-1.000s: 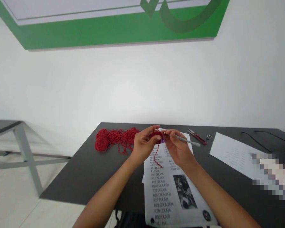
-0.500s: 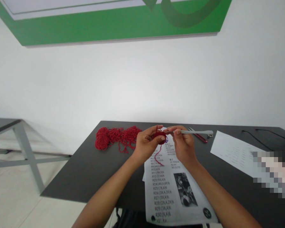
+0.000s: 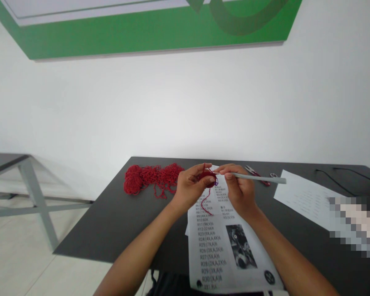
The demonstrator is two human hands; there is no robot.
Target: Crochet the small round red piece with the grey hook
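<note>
The red piece [image 3: 207,174] is up in our left hand [image 3: 188,186], above the far end of the printed sheet [image 3: 209,246]. We pinch it narrowly between thumb and fingers, and a strand [image 3: 204,166] runs up to the raised forefinger. A loose tail [image 3: 206,207] hangs below, and a small purple marker [image 3: 216,182] shows at the right edge. Our right hand [image 3: 242,190] has its thumb and fingers closed on the hook [image 3: 255,177], whose thin metal end reaches the piece; we cannot tell whether the tip is through a stitch. The hook is what differs most. A second ago its handle sloped down steeply to the right, and half a second ago it lay nearly level; now it slopes down only slightly, its butt reaching farther right than in either earlier view. The right hand, close against the left a second ago, is now a little apart from it at the palm. The left hand keeps its pinch. The yarn [image 3: 154,179] lies where it did on the left of the table [image 3: 111,224], while the snips [image 3: 267,183], in full view a second ago, are now partly crossed by the handle.
</note>
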